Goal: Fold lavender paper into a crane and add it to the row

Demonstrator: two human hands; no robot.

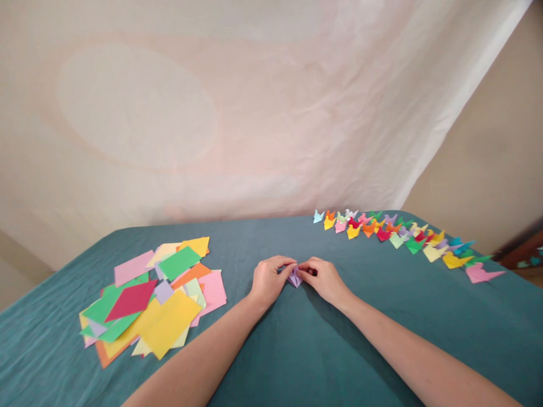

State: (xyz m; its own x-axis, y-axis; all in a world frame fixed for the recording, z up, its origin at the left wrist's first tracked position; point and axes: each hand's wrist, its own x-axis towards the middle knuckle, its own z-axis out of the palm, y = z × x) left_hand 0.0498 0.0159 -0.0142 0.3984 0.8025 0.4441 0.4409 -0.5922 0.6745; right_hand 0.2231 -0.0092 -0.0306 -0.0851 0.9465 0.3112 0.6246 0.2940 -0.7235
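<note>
Bare forearms (199,359) come in from the bottom edge and converge on a small folded lilac paper (295,278) near the middle of the teal-covered counter (271,362). One corner of it points toward the person; fingers cover its upper sides, so its long axis cannot be told for certain. The left hand (267,278) pinches it between thumb and fingers from the left, and the right hand (327,279) pinches it likewise from the right. Well to the left, loose colored sheets (172,322) lie in an overlapping heap. At the far right, folded paper birds (481,273) stand in slanting rows, the nearest a pink one. Behind the counter hangs a pale cloth (271,113).
</note>
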